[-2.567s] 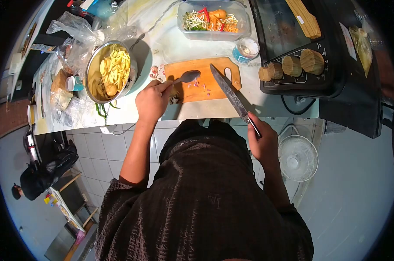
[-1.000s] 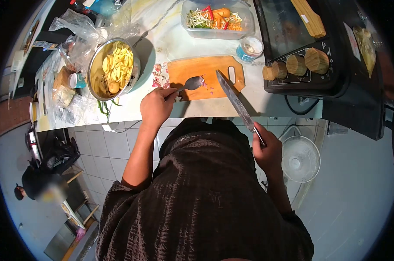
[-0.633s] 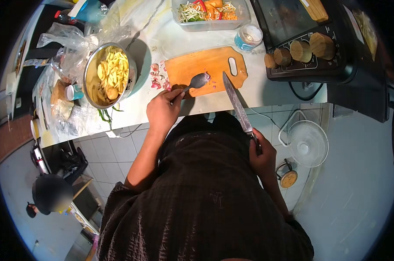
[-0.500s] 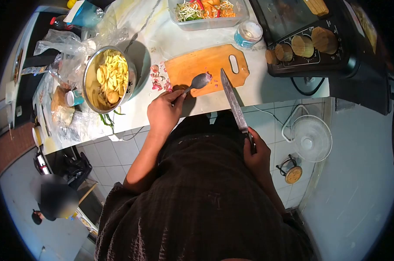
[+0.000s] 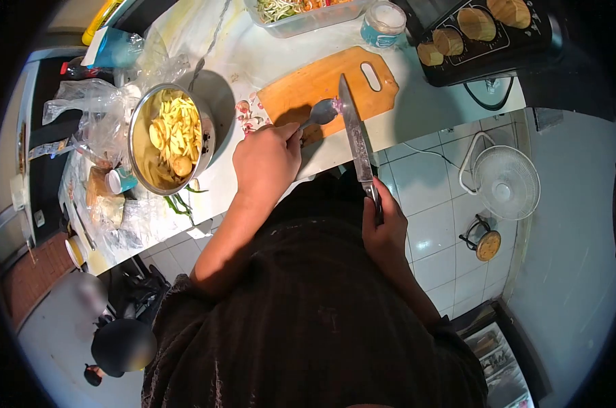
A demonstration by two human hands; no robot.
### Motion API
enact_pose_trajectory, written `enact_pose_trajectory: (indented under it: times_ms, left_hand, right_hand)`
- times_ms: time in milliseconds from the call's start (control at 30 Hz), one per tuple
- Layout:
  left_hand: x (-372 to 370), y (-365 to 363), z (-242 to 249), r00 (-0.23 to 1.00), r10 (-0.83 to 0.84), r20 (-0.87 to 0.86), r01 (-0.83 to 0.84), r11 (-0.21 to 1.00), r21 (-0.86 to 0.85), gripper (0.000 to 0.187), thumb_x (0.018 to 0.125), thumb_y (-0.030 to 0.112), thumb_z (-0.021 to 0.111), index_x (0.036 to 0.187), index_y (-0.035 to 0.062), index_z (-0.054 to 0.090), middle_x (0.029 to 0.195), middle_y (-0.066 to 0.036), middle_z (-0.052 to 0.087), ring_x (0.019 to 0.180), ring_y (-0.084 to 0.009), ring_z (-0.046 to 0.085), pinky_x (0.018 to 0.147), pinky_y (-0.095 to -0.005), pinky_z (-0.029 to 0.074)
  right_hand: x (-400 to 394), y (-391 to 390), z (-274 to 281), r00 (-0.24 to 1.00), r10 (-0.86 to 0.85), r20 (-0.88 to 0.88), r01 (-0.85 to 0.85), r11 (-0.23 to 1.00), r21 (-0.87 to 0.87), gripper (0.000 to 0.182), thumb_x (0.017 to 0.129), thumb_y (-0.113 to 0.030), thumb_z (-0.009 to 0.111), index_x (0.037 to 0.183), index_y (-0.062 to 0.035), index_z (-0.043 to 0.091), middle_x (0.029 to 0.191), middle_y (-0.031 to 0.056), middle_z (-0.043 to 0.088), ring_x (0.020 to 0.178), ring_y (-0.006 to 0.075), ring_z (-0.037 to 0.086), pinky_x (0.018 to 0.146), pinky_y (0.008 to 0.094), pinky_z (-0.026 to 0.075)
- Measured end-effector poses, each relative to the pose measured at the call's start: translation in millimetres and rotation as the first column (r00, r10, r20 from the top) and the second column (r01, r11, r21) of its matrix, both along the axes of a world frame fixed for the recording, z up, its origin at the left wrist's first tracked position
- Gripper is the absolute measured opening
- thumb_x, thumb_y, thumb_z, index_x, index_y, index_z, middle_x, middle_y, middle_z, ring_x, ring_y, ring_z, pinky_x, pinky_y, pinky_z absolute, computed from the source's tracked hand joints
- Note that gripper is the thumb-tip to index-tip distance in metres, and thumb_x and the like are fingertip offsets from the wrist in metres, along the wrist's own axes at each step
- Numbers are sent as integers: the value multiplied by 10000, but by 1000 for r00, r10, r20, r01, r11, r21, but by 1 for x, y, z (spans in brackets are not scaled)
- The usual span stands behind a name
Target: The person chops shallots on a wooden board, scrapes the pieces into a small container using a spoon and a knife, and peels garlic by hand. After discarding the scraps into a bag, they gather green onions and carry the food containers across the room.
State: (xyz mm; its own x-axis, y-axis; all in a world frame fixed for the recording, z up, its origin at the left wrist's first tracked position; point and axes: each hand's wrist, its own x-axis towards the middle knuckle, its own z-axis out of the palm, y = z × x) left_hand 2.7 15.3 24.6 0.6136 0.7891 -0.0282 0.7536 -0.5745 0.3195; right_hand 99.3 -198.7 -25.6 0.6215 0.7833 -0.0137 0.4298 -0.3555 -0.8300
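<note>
My left hand [image 5: 268, 158] is closed on the handle of a dark spoon [image 5: 323, 111], whose bowl is over the wooden cutting board [image 5: 291, 88]. A little chopped purplish food, maybe shallot [image 5: 337, 104], shows at the spoon's tip. My right hand [image 5: 384, 221] grips the dark handle of a long knife [image 5: 357, 139]. Its smeared blade points away from me across the board's near edge, close beside the spoon tip. Reddish-white peels [image 5: 248, 117] lie at the board's left side.
A metal pot [image 5: 209, 136] of yellow cut pieces stands left, near green chillies [image 5: 179, 205] and plastic bags [image 5: 94, 102]. A food container [image 5: 301, 26], a jar [image 5: 383, 27] and a black appliance with wooden knobs [image 5: 485, 47] stand beyond. A white basket [image 5: 505, 183] is below right.
The knife has come left, its blade now next to the spoon tip. My left hand has moved right with the spoon. The whole view has turned slightly.
</note>
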Motion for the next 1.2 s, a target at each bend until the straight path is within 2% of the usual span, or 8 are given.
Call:
enact_pose_trajectory:
  times_ms: [133, 200, 300, 400, 667, 733, 1000, 1200]
  left_hand:
    - [-4, 4, -1, 999, 47, -3, -47, 994, -103, 166, 890, 264, 645, 922, 163, 774, 681, -145, 669, 650, -351, 662, 603, -435, 527]
    - [-5, 4, -2, 999, 51, 5, -50, 992, -113, 170, 890, 266, 645, 939, 168, 775, 695, -147, 672, 657, -353, 663, 610, -434, 529]
    - [-7, 5, -3, 999, 53, 12, -51, 991, -121, 179, 888, 270, 644, 962, 173, 775, 719, -151, 679, 673, -353, 666, 626, -432, 532]
    - [-5, 5, 1, 999, 47, -5, -48, 991, -126, 183, 886, 269, 643, 971, 175, 775, 740, -154, 685, 693, -351, 670, 641, -429, 534]
    - [-1, 9, -2, 999, 31, -14, -33, 994, -102, 213, 879, 302, 678, 1021, 181, 781, 701, -159, 681, 648, -341, 670, 621, -400, 536]
    - [0, 9, -2, 999, 54, -2, -53, 984, -170, 193, 873, 270, 654, 988, 181, 781, 732, -145, 690, 693, -344, 674, 651, -423, 536]
    - [-11, 10, -13, 989, 134, 56, -118, 965, -234, 204, 861, 297, 680, 989, 178, 786, 718, -129, 699, 675, -324, 680, 649, -402, 537]
    - [-20, 8, -15, 979, 185, 82, -164, 962, -217, 210, 860, 303, 688, 994, 175, 786, 696, -132, 692, 660, -321, 677, 646, -399, 534]
  right_hand:
    - [0, 2, 10, 1000, -9, 16, 10, 999, -44, 388, 951, -78, 590, 1327, -8, 526, 1106, 219, 659, 972, 381, 657, 843, 419, 521]
    - [2, 2, 9, 992, -35, 124, 36, 999, 0, 387, 951, -86, 588, 1331, -32, 537, 1042, 203, 662, 899, 371, 658, 774, 416, 525]
    - [5, 0, 15, 994, -81, 68, 88, 992, -95, 387, 943, -86, 596, 1326, -52, 554, 952, 186, 648, 823, 357, 647, 712, 422, 519]
    - [6, 1, 7, 990, -82, 116, 87, 996, -35, 386, 935, -80, 601, 1319, -63, 566, 891, 171, 626, 770, 345, 633, 672, 428, 512]
    - [5, 7, 15, 993, -23, 120, 29, 998, -49, 387, 923, -70, 611, 1308, -99, 578, 902, 162, 628, 796, 339, 634, 675, 425, 514]
    - [6, 5, 17, 991, -14, 131, 22, 998, -58, 389, 920, -69, 617, 1305, -105, 580, 904, 160, 628, 799, 339, 633, 672, 425, 514]
    - [28, 6, 17, 968, -5, 251, 16, 999, -43, 376, 908, -60, 637, 1280, -106, 608, 826, 120, 605, 696, 273, 612, 601, 376, 506]
    - [49, 12, 16, 979, 35, 199, -25, 998, -51, 352, 912, -59, 629, 1263, -88, 616, 824, 126, 609, 705, 283, 610, 613, 381, 502]
